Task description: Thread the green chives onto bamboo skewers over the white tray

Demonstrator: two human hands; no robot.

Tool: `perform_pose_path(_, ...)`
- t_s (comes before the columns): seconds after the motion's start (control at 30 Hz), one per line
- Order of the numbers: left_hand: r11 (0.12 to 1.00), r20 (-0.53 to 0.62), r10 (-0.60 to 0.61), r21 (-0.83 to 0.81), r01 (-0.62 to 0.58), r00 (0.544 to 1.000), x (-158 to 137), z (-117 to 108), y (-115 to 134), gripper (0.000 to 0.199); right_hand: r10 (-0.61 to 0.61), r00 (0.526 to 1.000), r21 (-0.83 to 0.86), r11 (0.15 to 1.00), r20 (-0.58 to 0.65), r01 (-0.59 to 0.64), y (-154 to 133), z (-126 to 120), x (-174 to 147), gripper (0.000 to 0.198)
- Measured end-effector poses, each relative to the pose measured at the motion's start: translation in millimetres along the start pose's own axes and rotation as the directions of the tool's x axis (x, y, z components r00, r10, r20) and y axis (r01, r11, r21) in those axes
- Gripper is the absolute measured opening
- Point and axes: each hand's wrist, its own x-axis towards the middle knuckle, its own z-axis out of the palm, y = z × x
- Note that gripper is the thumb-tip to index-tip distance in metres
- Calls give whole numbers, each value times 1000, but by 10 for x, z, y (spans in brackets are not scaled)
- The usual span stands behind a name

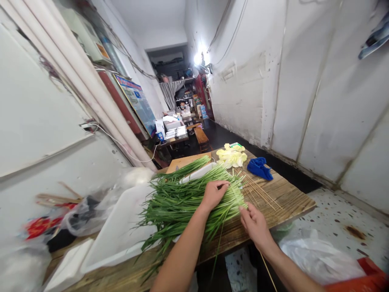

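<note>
A large heap of garlic chives (182,198) lies across the wooden table, green leaves to the left and pale stem ends to the right. My left hand (215,194) rests over the heap, its fingers closed in a pinch on some stems. At the pale ends, my right hand (254,224) is closed around a thin bamboo skewer (268,271), whose length sticks out below the palm. Its fingertips touch the stem ends. More bamboo skewers (261,191) lie loose on the table just beyond my right hand.
A white tray (121,231) stands left of the chives. Yellow-green cabbage leaves (231,156) and a blue cloth (260,168) lie at the table's far side. Plastic bags (319,253) sit low on the right. A person (182,106) is far back behind another table.
</note>
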Motion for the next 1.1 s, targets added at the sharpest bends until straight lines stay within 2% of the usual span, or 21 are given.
perform_pose_path(0.47, 1000, -6, 3, 8, -3, 1000, -9, -12, -1, 20, -3, 998, -56, 998, -58, 0, -98, 15, -47, 27)
perform_pose_path(0.87, 1000, -10, 10, 9, -10, 1000, 0, 14, -11, 21, 54, 996, 36, 998, -68, -52, -199, 72, -67, 27)
perform_pose_path(1.1, 999, -4, 7, 47, -6, 1000, -16, -4, 47, 20, 37, 998, 37, 999, -43, -36, -114, 51, -59, 30)
